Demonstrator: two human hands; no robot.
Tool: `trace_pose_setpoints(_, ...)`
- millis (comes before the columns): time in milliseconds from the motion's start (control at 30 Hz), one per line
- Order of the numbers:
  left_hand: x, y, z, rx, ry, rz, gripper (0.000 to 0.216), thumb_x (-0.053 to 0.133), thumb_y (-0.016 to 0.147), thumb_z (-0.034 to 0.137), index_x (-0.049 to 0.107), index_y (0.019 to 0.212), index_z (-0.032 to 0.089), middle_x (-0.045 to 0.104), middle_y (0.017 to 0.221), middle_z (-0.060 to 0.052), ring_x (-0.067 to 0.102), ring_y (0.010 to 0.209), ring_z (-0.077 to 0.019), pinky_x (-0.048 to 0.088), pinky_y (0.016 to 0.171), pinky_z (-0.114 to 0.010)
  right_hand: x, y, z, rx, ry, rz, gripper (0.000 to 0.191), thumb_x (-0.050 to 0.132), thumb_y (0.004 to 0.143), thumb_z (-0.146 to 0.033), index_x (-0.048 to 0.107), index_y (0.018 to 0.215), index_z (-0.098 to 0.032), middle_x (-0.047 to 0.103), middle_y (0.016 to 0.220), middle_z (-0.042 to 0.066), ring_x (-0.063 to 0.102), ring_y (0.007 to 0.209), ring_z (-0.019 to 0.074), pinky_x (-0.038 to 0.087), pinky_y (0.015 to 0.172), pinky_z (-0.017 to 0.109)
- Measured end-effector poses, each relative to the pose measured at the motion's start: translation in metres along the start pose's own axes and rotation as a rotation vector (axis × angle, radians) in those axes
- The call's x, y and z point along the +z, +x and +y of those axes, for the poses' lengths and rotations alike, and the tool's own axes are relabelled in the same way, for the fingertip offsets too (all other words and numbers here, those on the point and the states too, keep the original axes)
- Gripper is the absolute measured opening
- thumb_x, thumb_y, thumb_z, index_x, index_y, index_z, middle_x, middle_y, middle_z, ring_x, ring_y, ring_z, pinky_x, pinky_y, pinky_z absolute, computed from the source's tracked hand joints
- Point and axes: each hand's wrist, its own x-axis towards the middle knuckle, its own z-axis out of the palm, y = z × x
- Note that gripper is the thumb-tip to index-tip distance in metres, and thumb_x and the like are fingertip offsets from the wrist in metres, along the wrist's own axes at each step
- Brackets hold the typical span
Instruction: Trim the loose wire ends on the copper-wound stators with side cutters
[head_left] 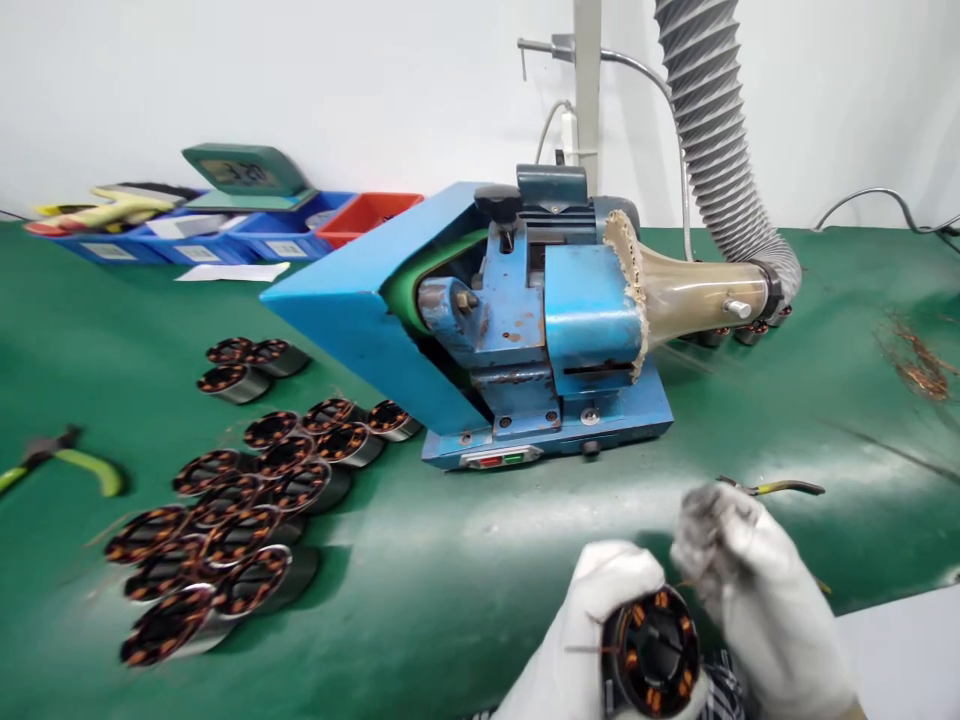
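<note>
My left hand (585,620), in a white glove, is wrapped round a motor stator (626,660) at the bottom of the view. The stator's open end faces me, showing copper windings round a dark bore, and thin wire ends stick out at its left side. Just right of it is my right hand (757,580), gloved and raised, with greyed fingertips. Its fingers are curled together, blurred by motion, and whatever they may hold cannot be made out. Behind that hand, pliers with yellow-green handles (787,488) lie on the green table, partly hidden.
A blue belt machine (487,330) stands mid-table, joined to a grey hose (712,130). Several stators (247,535) stand in rows at left, near other pliers (56,460). Blue bins (202,245) and a red bin (367,215) line the back. Wire scraps (922,365) lie at right.
</note>
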Motion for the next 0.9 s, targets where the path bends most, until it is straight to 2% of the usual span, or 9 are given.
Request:
trace_pose_setpoints(100, -0.003, -0.003, 0.015, 0.129, 0.088, 0.045, 0.063, 0.067, 0.073, 0.011, 0.045, 0.126, 0.034, 0.053, 0.104, -0.004, 0.059, 0.095, -0.0189, 0.050, 0.086, -0.032, -0.002, 0.002, -0.007, -0.049, 0.051, 0.076, 0.019, 0.083, 0.063, -0.034, 0.075, 0.075, -0.021, 0.067, 0.065, 0.001, 0.055, 0.050, 0.0063, 0.045, 0.045, 0.014)
trace_pose_setpoints(233, -0.002, -0.002, 0.018, 0.108, 0.176, 0.087, 0.058, 0.069, 0.072, 0.017, 0.051, 0.124, 0.036, 0.055, 0.109, -0.005, 0.059, 0.099, -0.0234, 0.050, 0.088, -0.035, 0.006, -0.003, -0.001, -0.141, -0.405, -0.146, 0.016, 0.081, 0.063, -0.020, 0.077, 0.078, -0.022, 0.072, 0.074, 0.005, 0.065, 0.068, 0.0169, 0.053, 0.063, 0.025)
trace_pose_setpoints(300, 0.000, -0.001, 0.015, 0.112, 0.165, 0.068, 0.058, 0.071, 0.070, 0.020, 0.052, 0.122, 0.037, 0.056, 0.107, -0.004, 0.060, 0.096, -0.0237, 0.050, 0.088, -0.035, 0.012, -0.002, 0.003, -0.184, -0.424, -0.166, 0.004, 0.079, 0.064, -0.020, 0.076, 0.066, -0.021, 0.069, 0.066, 0.003, 0.064, 0.064, 0.0158, 0.052, 0.061, 0.024)
trace_pose_setpoints(433, 0.007, 0.000, 0.016, 0.116, 0.165, 0.117, 0.069, 0.068, 0.070, 0.013, 0.043, 0.129, 0.039, 0.051, 0.113, -0.005, 0.059, 0.095, -0.0228, 0.050, 0.085, -0.035, 0.010, 0.006, -0.002, -0.123, -0.098, 0.004, 0.020, 0.082, 0.063, -0.037, 0.073, 0.067, -0.020, 0.065, 0.060, 0.001, 0.054, 0.047, 0.0093, 0.045, 0.043, 0.019)
trace_pose_setpoints(533, 0.012, 0.002, 0.019, 0.170, 0.225, 0.252, 0.070, 0.065, 0.069, 0.005, 0.043, 0.127, 0.038, 0.050, 0.108, -0.003, 0.056, 0.096, -0.0206, 0.049, 0.086, -0.035, -0.013, 0.013, -0.013, -0.352, -0.067, 0.267, 0.019, 0.080, 0.065, -0.040, 0.073, 0.074, -0.025, 0.068, 0.071, -0.001, 0.059, 0.057, 0.0097, 0.050, 0.052, 0.020)
trace_pose_setpoints(633, 0.013, 0.006, 0.024, 0.165, 0.221, 0.350, 0.057, 0.064, 0.073, 0.008, 0.048, 0.121, 0.034, 0.051, 0.104, -0.003, 0.056, 0.095, -0.0202, 0.048, 0.087, -0.036, -0.057, 0.016, -0.021, -0.526, -0.683, 0.370, 0.021, 0.073, 0.073, -0.042, 0.072, 0.087, -0.026, 0.069, 0.090, 0.002, 0.065, 0.074, 0.0177, 0.054, 0.069, 0.031)
trace_pose_setpoints(767, 0.011, 0.009, 0.028, 0.040, 0.146, 0.328, 0.052, 0.067, 0.072, 0.010, 0.052, 0.116, 0.033, 0.055, 0.109, -0.003, 0.060, 0.094, -0.0202, 0.049, 0.088, -0.035, -0.127, 0.021, -0.025, -0.621, -1.862, 0.180, 0.062, 0.066, 0.073, -0.054, 0.059, 0.122, -0.016, 0.058, 0.123, 0.017, 0.054, 0.111, 0.0376, 0.044, 0.091, 0.051)
trace_pose_setpoints(833, 0.011, 0.008, 0.027, -0.011, 0.116, 0.333, 0.051, 0.070, 0.070, 0.011, 0.055, 0.115, 0.031, 0.058, 0.110, -0.005, 0.061, 0.094, -0.0218, 0.050, 0.088, -0.036, -0.152, 0.022, -0.022, -0.678, -2.202, 0.131, 0.070, 0.062, 0.073, -0.059, 0.055, 0.124, -0.011, 0.059, 0.117, 0.021, 0.053, 0.109, 0.0410, 0.043, 0.089, 0.054)
trace_pose_setpoints(900, 0.013, 0.007, 0.026, -0.049, 0.083, 0.345, 0.049, 0.071, 0.068, 0.013, 0.057, 0.112, 0.030, 0.060, 0.111, -0.006, 0.062, 0.093, -0.0236, 0.050, 0.090, -0.040, -0.164, 0.021, -0.015, -0.671, -2.353, 0.163, 0.061, 0.056, 0.078, -0.060, 0.060, 0.114, -0.011, 0.063, 0.096, 0.018, 0.061, 0.088, 0.0364, 0.048, 0.076, 0.049)
